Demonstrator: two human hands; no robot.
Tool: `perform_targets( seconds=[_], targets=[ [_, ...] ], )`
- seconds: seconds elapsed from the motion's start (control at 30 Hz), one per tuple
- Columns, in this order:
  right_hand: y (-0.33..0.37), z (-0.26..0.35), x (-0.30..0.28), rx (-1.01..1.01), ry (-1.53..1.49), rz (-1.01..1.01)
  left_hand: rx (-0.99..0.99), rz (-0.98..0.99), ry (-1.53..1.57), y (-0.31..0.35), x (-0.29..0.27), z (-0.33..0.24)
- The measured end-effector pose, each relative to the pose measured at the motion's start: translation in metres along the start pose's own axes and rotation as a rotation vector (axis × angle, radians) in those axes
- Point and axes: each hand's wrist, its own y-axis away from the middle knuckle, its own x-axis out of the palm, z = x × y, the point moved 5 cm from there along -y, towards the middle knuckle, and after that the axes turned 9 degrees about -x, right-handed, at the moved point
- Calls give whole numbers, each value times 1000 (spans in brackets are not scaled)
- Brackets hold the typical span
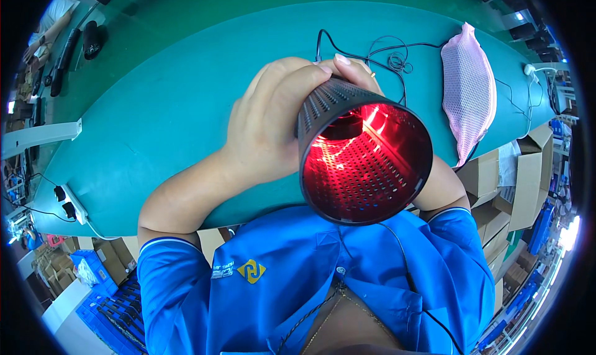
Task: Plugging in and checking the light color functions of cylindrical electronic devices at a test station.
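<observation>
Both my hands hold up a black perforated cylinder (329, 103), its wide round opening tilted toward me. Red light glows inside it, and a dark round part (343, 128) sits within. My left hand (267, 116) is wrapped round the cylinder's left side, fingers bent over its far end. Of my right hand (355, 72), only some fingers show at the far end, one with a ring; the cylinder hides the rest. A thin black cable (335, 43) reaches the far end by my fingertips; whether it is plugged in there I cannot tell.
A pink mesh bag (470, 94) lies on the green table mat (180, 119) at the right. Loops of cable (397, 62) lie behind the cylinder. A white power strip (73, 203) is at the left edge. Cardboard boxes (531, 181) stand at the right; another person (53, 29) is far left.
</observation>
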Motion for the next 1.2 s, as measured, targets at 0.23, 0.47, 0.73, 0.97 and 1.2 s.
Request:
perform_targets(
  seconds=[0.23, 0.47, 0.73, 0.97, 1.2],
  targets=[
    [2, -4, 1, 12, -22, 27, 22, -11, 8, 0, 1, 3],
    [4, -4, 3, -9, -22, -4, 21, -17, 0, 0, 0, 3],
    [9, -21, 12, 289, -303, 128, 4, -6, 3, 0, 1, 5],
    [6, -17, -2, 407, -671, -301, 8, -47, -6, -3, -6, 6],
    [27, -20, 22, 958, -1456, -161, -37, -62, 64, -6, -20, 1]
  ],
)
